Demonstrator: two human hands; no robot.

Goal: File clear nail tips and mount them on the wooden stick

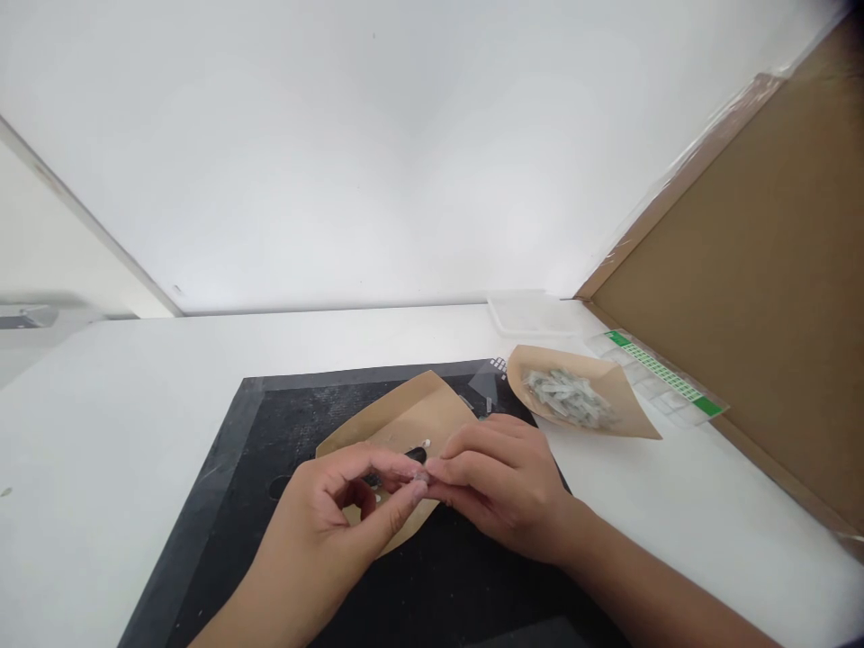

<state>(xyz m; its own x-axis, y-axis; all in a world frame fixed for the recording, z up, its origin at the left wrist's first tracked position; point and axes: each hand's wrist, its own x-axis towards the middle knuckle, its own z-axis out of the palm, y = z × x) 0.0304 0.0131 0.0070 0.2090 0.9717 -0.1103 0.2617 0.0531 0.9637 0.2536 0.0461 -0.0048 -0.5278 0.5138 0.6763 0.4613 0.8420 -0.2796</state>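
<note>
My left hand (pixel 344 513) pinches a tiny clear piece (pixel 421 476) between thumb and index finger. Its other fingers curl beneath. My right hand (pixel 503 481) meets it from the right, fingertips pressed together at the same spot; what they grip is too small to make out. Both hands are over a brown paper tray (pixel 405 418) on a black mat (pixel 229 504). A black object (pixel 417 454) and small pale bits lie in this tray, partly hidden behind my fingers.
A second brown paper tray (pixel 631 405) at the right holds many clear slivers (pixel 571 396). Behind it are a clear plastic lid (pixel 533 315) and a green-labelled plastic case (pixel 665 373). Cardboard (pixel 756 270) stands at the right. A small clear triangular sheet (pixel 484 382) lies near the mat's back edge.
</note>
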